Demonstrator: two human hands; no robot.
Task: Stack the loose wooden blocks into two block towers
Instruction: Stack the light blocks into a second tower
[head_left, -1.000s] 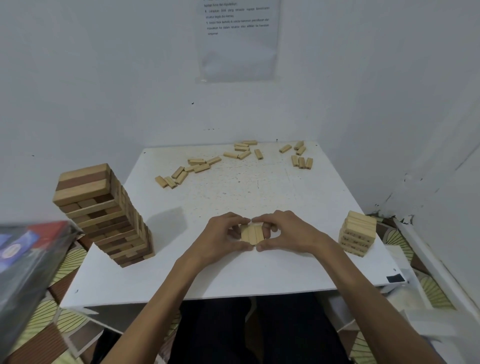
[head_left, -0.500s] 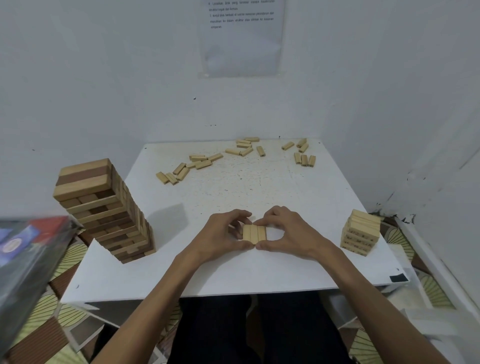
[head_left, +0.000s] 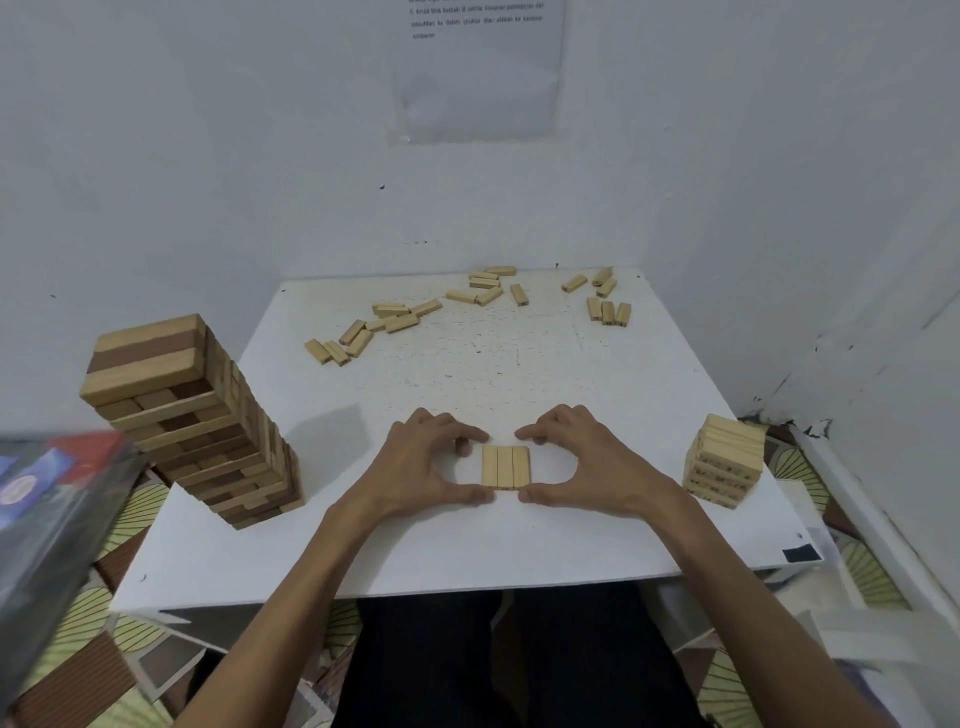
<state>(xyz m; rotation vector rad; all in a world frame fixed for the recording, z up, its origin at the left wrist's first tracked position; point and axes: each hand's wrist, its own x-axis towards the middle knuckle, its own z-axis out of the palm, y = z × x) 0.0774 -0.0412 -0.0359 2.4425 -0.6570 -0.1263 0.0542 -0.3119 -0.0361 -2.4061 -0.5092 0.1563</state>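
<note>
Wood in two tones makes up the tall tower (head_left: 192, 415) at your far left. It stands on the left edge of the worktop (head_left: 467, 551), well apart from your hands.

Next comes your left hand (head_left: 415, 467), curved into a half ring. Its thumb tip is at the near left corner of the row of three blocks (head_left: 505, 466), and its forefinger hooks round just past the far end.

That row lies flat on the worktop midway between your hands. The pale blocks are side by side and touching, with their long axes pointing straight away from you.

Your right hand (head_left: 587, 462) mirrors the left, thumb at the near right corner and forefinger arched toward the far end. Both hands are narrow about the row. From this view you cannot tell whether they pinch it or only frame it, since a sliver of worktop seems to show between forefingers and wood.

Farther right, near the worktop's right edge, sits the short stack (head_left: 724, 460) of the same pale blocks.

The row is equally near both hands, but the short stack lies off to your right, so your right hand is the nearer one. To get there, the row would probably travel sideways, across its own long axis. The loose blocks (head_left: 389, 322) lie scattered along the far edge, well beyond both hands.
</note>
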